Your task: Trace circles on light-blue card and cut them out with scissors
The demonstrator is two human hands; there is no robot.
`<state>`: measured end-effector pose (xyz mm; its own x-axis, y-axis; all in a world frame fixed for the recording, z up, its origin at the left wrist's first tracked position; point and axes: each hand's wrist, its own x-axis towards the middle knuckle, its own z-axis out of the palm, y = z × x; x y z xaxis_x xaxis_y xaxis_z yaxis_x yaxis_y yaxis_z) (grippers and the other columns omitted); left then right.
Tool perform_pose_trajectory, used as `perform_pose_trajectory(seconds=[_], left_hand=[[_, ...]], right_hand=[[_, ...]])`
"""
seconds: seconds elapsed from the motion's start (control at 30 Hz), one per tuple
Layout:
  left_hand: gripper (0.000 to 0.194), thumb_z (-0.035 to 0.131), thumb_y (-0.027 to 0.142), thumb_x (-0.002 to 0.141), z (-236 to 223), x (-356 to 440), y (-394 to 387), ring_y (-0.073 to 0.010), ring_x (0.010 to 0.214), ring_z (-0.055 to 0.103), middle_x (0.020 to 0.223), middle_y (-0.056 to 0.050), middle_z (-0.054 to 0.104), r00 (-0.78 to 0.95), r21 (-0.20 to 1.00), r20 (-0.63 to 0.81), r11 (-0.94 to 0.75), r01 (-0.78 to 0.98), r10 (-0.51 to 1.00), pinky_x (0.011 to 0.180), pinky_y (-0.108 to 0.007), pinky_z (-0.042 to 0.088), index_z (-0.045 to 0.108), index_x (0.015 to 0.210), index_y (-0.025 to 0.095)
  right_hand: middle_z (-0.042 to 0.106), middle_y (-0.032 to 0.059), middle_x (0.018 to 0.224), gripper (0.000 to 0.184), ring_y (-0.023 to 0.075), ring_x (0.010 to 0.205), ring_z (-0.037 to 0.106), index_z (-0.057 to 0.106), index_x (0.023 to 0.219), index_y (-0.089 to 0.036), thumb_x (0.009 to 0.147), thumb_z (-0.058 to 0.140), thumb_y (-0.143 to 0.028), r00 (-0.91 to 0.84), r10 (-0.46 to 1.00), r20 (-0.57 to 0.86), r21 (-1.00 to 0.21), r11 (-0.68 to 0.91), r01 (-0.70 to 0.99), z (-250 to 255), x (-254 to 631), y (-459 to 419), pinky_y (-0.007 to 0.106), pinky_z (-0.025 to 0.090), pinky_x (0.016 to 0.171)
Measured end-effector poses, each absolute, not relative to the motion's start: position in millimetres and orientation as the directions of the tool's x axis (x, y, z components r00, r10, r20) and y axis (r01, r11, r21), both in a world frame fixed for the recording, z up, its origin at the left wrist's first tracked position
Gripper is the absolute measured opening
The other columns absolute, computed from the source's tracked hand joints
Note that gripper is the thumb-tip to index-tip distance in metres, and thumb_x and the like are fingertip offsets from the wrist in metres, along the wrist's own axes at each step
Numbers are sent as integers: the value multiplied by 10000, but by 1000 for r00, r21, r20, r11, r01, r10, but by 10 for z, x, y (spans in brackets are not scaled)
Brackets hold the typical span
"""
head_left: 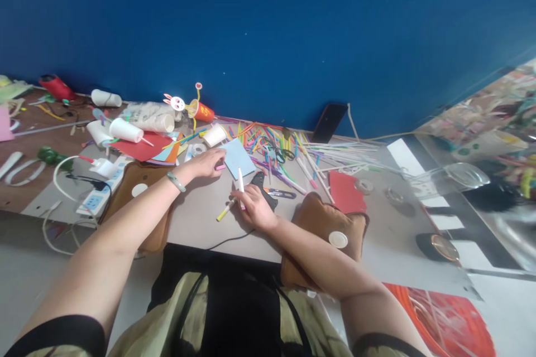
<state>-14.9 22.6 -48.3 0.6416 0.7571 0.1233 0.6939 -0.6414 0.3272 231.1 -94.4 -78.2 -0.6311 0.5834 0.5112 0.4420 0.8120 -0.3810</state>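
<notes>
My left hand, with a bangle on its wrist, has its fingers curled at the left edge of a light blue square of paper. A small pink cap shows between its thumb and fingers. My right hand grips a white marker, held upright at the paper's lower edge, its pink end showing below the fingers. Beside that hand lies a yellow-green marker. Just behind it is a black glue gun, partly covered by the hand. An orange and dark cutter rests to its right.
Colourful sticks and black scissors spread along the blue wall. Brown cushions lie under both forearms. Left are a power strip, white cups and red paper. A phone leans right; clear tape rolls lie beyond.
</notes>
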Motion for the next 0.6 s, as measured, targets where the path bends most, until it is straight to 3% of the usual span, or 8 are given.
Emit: perform_pose_trajectory(seconds=[0.1,0.2,0.33,0.47,0.6], left_hand=[[136,605,221,760,-561,-245,257,-277,1220,606,1342,-134,605,638,385,161,-643,661,753,1020,-395,504,637,889,191],[75,603,231,763,-623,-298,280,-284,1335,543,1396,-138,593,610,409,150,-611,678,778,1093,-413,470,646,815,197],[54,621,232,751,-648,-310,281,-288,1326,562,1455,-159,558,591,412,158,-596,689,791,1115,-400,458,621,712,195],[137,609,281,805,-627,-237,252,-292,1308,576,1409,-153,599,571,427,180,-587,688,801,1115,-405,463,621,692,203],[95,621,253,786,-622,-133,233,-306,1265,598,1342,-162,641,573,408,187,-593,694,798,1114,-449,461,640,711,197]], right_hand=[[683,104,941,322,252,930,594,526,1248,-167,944,419,-144,-618,590,519,-400,807,434,-778,2330,-927,414,470,883],[706,103,965,331,246,911,610,491,1290,-177,973,398,-163,-604,611,511,-429,791,437,-744,2338,-924,406,471,868],[742,85,1019,387,233,914,631,413,1390,-204,1004,393,-174,-588,606,535,-449,794,410,-700,2327,-933,403,471,896],[756,70,999,506,227,905,659,305,1510,-227,1015,404,-192,-575,623,530,-469,780,414,-702,2327,-922,419,474,931],[766,65,1013,545,221,915,681,259,1550,-251,1024,393,-200,-535,644,547,-498,764,410,-714,2358,-897,443,478,952]])
